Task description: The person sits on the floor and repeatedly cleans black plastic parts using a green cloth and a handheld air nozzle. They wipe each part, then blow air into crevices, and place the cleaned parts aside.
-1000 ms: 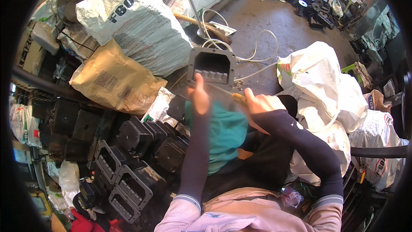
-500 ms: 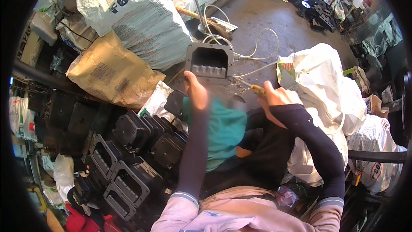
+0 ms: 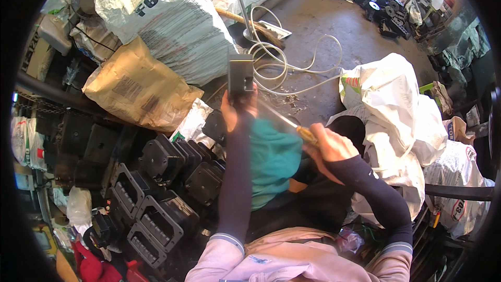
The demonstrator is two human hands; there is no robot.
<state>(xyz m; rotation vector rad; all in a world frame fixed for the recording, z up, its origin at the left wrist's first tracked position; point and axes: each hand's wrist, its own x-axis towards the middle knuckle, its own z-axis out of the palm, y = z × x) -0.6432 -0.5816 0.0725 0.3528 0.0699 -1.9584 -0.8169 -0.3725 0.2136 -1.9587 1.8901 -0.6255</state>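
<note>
In front of me, my left hand [image 3: 236, 108] grips a black plastic housing [image 3: 240, 74], its narrow side now showing and a small notch in it. My right hand [image 3: 332, 143] is wrapped round the yellowish handle of a thin-shafted tool, which looks like a screwdriver [image 3: 307, 134]. The shaft slants up and left toward the housing; its tip is blurred, so I cannot tell whether it touches. A green cloth [image 3: 274, 163] lies over my leg below the hands.
Several similar black housings [image 3: 156, 222] are stacked at the lower left. A brown paper sack [image 3: 141, 86] and a large white sack [image 3: 162, 31] stand at the left, white sacks [image 3: 391, 120] at the right. A pale hose [image 3: 313, 70] coils on the floor near a broom [image 3: 269, 34].
The housing has been turned from its open front to its narrow side. My right hand has come down and slightly left with the screwdriver.
</note>
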